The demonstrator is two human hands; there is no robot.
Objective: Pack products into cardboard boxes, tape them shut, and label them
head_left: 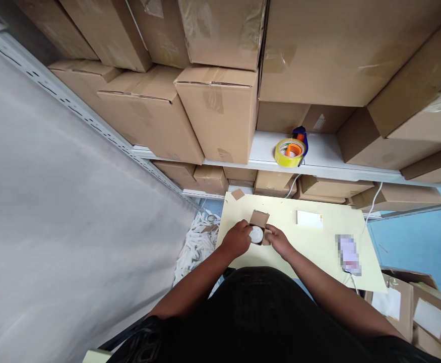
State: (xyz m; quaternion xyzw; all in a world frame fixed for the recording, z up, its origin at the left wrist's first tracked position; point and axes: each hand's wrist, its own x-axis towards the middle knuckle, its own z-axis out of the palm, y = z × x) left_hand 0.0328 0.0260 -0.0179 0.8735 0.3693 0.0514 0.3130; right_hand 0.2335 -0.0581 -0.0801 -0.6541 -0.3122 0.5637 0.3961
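Note:
A small brown cardboard box [259, 219] is held over the pale yellow table, its lid flap raised at the far side. Inside it sits a round white disc-shaped object [256, 234], whose exact kind I cannot make out. My left hand [238, 238] grips the box's left side, with fingers at the edge of the white disc. On the other side, my right hand [277, 239] has its fingers closed on the box's right side flap. The underside of the box and some fingertips are hidden.
The pale yellow table [303, 247] bears a white box [309, 219], a blurred phone [349, 254] with a cable and a cardboard scrap [238, 194]. A tape dispenser [291, 151] rests on the carton-filled shelf. White strips [195, 247] heap at left; opened cartons [397, 297] stand lower right.

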